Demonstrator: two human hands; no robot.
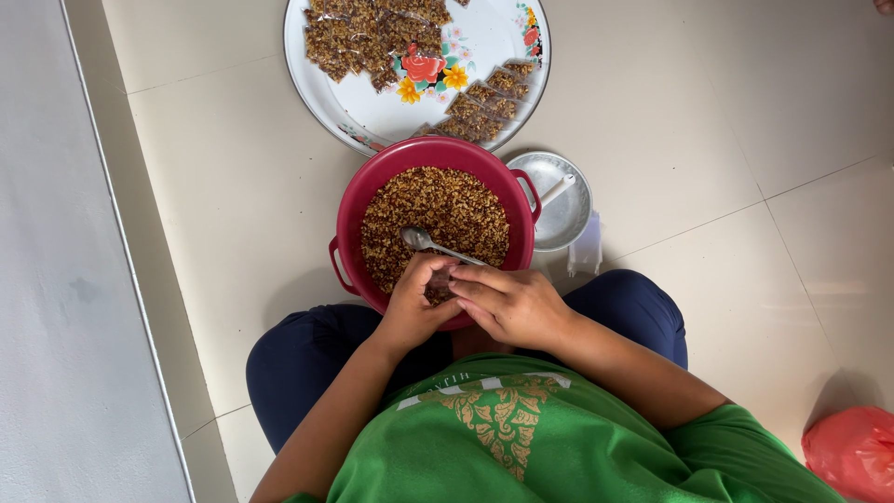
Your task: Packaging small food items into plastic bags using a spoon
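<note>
Your left hand [416,303] and right hand [507,303] meet over the near rim of the round red plastic bowl [368,191] of brown crumbly mix, fingers curled shut around a small clear packet [438,287] of that mix. A metal spoon [430,243] lies in the bowl. Beyond sit a small silver lid [559,219] and a flowered white enamel tray [484,37] holding filled packets, all on the tiled floor [233,186].

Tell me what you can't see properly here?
Head view:
- What the left hand and right hand pinch: hidden between their fingers.
- Spoon handle end: covered by the right hand.
- Floral tray top: cut off by the frame edge.
- Red bag: cropped at the corner.
</note>
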